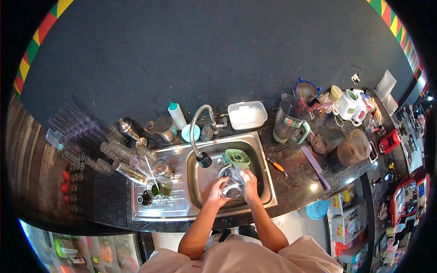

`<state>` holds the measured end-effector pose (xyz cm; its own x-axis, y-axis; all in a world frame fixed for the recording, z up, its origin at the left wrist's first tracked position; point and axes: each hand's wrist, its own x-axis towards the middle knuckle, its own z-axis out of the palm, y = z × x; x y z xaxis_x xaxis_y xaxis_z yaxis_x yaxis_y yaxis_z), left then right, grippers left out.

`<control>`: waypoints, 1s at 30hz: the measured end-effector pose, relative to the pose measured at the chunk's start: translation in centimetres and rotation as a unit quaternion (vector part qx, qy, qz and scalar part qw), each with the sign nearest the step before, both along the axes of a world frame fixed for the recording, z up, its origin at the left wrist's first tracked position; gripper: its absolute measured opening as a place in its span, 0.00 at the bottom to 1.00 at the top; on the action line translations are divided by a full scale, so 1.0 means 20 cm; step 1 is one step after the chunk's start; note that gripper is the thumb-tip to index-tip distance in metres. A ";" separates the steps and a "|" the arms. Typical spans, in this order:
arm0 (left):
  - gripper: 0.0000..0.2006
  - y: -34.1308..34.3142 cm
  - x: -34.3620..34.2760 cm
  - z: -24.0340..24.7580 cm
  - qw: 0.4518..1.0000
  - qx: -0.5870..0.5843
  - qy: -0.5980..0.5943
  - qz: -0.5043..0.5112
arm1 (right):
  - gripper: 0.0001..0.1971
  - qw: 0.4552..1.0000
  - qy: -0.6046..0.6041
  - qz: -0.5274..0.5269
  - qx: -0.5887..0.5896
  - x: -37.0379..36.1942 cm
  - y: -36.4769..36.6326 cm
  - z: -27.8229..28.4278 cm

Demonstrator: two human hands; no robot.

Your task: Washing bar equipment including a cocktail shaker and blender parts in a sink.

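Over the front part of the steel sink point(191, 193), I hold a clear, rounded glass vessel point(232, 187) between both hands; whether it is a jar or a drinking glass is hard to make out. My left hand point(215, 194) curls round its left side. On the opposite side, my right hand point(249, 187) is closed against it, its fingers partly blurred. Just behind the vessel, a green container point(237, 157) sits in the basin. The black spray head of the flexible tap point(204, 159) hangs to the left of my hands.
Several glasses and a cocktail shaker point(129, 128) crowd the left side. A metal cup point(166, 129), a squeeze bottle point(177, 115) and a white tub point(247, 115) line the back. Rightward lie a blender jug point(288, 119), an orange-handled peeler point(277, 168) and a purple knife point(315, 167).
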<state>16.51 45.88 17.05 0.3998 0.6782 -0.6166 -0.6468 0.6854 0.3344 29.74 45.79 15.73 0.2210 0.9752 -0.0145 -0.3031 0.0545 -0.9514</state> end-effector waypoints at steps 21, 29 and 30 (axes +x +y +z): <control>0.16 0.08 -0.05 0.06 0.895 0.196 0.345 -0.206 | 0.15 0.959 -0.185 -0.212 0.036 -0.13 -0.03 0.06; 0.15 0.11 -0.06 -0.06 0.988 0.119 -0.065 -0.073 | 0.11 0.992 -0.012 -0.124 -0.006 -0.02 0.06 0.13; 0.16 0.12 -0.03 -0.11 0.985 0.130 0.021 -0.110 | 0.12 0.989 -0.075 -0.123 0.028 -0.01 0.09 0.08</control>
<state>16.01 48.29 14.94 0.5325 0.7151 -0.4528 -0.4751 0.6953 0.5393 29.57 47.62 17.31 0.4478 0.8898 0.0883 -0.1295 0.1623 -0.9782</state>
